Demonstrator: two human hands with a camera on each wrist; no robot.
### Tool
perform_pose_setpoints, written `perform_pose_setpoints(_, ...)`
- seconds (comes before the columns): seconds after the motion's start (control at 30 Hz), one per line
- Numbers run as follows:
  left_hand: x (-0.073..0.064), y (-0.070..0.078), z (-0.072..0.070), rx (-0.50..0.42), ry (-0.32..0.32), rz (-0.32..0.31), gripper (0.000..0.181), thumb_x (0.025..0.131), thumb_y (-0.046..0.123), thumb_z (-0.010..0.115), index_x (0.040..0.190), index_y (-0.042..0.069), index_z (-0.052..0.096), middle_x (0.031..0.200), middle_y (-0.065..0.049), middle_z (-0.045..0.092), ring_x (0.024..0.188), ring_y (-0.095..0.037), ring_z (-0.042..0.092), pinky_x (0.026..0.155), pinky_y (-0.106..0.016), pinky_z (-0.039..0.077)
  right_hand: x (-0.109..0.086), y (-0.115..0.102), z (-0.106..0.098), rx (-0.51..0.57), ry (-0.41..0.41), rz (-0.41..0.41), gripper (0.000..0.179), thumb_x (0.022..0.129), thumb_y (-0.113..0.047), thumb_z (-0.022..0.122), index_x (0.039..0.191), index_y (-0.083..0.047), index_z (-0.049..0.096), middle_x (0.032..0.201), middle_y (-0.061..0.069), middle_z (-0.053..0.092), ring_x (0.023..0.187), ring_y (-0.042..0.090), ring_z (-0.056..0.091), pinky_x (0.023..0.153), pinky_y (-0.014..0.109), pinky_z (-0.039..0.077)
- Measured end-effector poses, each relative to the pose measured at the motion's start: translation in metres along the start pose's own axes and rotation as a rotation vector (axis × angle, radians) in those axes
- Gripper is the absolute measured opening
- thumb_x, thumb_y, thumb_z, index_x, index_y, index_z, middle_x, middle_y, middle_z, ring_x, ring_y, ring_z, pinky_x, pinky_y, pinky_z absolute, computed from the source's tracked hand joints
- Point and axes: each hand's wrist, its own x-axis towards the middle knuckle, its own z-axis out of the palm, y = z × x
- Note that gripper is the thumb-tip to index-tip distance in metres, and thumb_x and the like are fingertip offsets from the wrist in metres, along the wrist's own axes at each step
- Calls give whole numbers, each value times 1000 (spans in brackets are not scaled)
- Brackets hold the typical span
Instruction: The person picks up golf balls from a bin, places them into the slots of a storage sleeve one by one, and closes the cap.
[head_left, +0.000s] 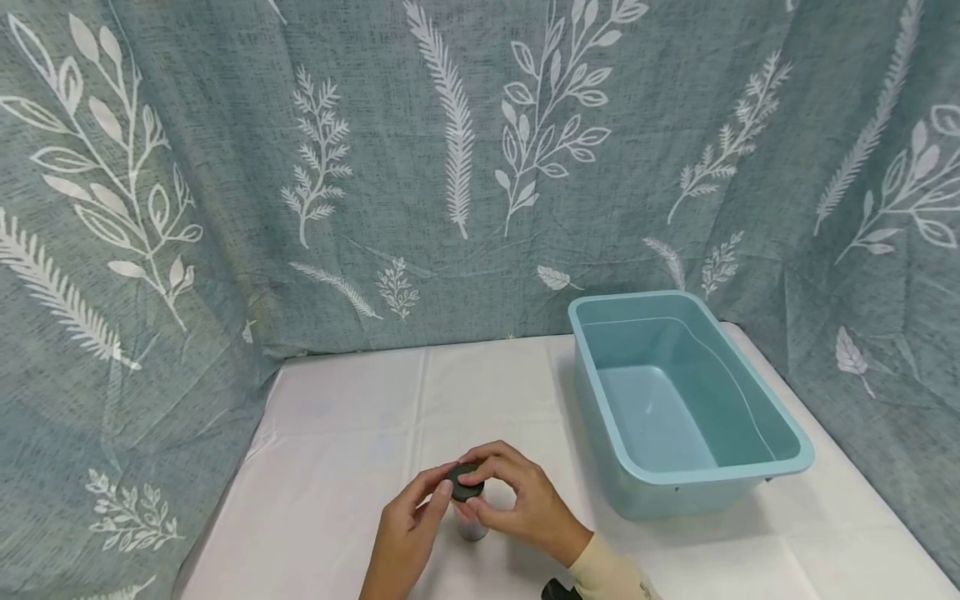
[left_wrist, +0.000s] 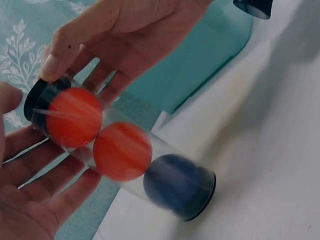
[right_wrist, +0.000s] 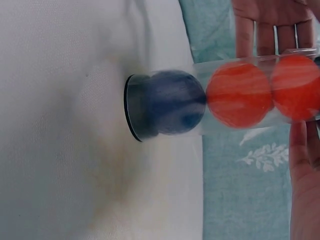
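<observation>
A clear tube (left_wrist: 122,150) holds two orange-red balls (left_wrist: 122,151) and one dark blue ball (left_wrist: 172,182), with a black cap (head_left: 466,482) at the upper end and a dark cap (right_wrist: 137,107) at the lower end. My left hand (head_left: 408,521) grips the tube near its upper end from the left. From the other side my right hand (head_left: 528,504) holds that same end, its thumb lying against the black cap in the left wrist view. The tube stands nearly upright in the head view, and the hands hide much of it.
A light blue plastic bin (head_left: 611,400) stands on the white-covered table (head_left: 337,433), right of the hands. Grey-green leaf-patterned cloth (head_left: 390,167) hangs behind and along both sides. A small black object (head_left: 558,590) shows beside the right sleeve at the bottom edge.
</observation>
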Motion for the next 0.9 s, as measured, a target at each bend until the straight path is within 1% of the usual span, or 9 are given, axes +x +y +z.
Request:
perform_pose_setpoints(0.07,2,0,1,-27,21,-21,26,104,28,60,125,14,68,123,3,68,116,-16,64,93,-29,57,0,0,0,-8,0,-4,24,94,-6,71,115,-18,68,132,5,58,119,21,60,99,36,55)
perform_pose_setpoints(0.13,3,0,2,-49,26,-47,27,102,29,62,123,13,69,121,1,69,115,-17,65,93,-27,57,0,0,1,-18,1,-3,24,94,-7,72,115,-18,68,132,4,58,119,21,60,99,36,55)
perform_pose_setpoints(0.3,7,2,1,-60,22,-155,31,99,36,66,120,13,70,121,-1,69,119,-24,63,95,-28,56,-1,1,1,-78,26,-15,27,91,-10,77,116,-17,69,131,5,60,119,21,61,98,34,55)
perform_pose_setpoints(0.37,7,3,1,-71,20,-178,32,98,36,68,119,12,71,120,-2,69,119,-26,62,95,-28,56,-2,1,2,-101,42,-29,29,89,-9,78,116,-15,69,130,7,61,119,23,61,98,33,55)
perform_pose_setpoints(0.43,6,3,2,-76,22,-186,32,97,35,69,119,11,70,120,-3,69,119,-26,62,95,-27,56,-4,0,2,-117,50,-41,32,87,-8,79,116,-14,69,131,8,62,119,24,62,98,32,55)
perform_pose_setpoints(0.57,2,3,5,-96,45,-210,33,96,33,71,118,9,70,120,-5,68,116,-24,62,95,-26,56,-8,-2,2,-140,41,-52,35,84,-8,81,117,-14,70,132,7,62,120,24,62,97,30,56)
perform_pose_setpoints(0.7,2,1,5,-92,85,-199,32,96,32,72,118,8,71,119,-4,69,113,-22,64,95,-27,56,-5,-3,2,-164,29,-69,37,84,-7,80,119,-14,70,134,6,62,121,23,62,98,30,55)
perform_pose_setpoints(0.83,5,1,2,-37,91,-127,33,98,32,69,119,7,69,119,-4,69,113,-21,66,94,-27,56,1,-3,3,-183,34,-87,41,84,-6,79,123,-14,69,135,6,61,123,23,61,99,30,54)
perform_pose_setpoints(0.9,6,1,1,16,86,-79,32,99,31,67,120,6,69,119,-3,69,112,-20,66,93,-26,56,2,-4,3,-191,34,-92,42,85,-6,79,124,-13,68,136,7,61,124,23,61,100,30,53)
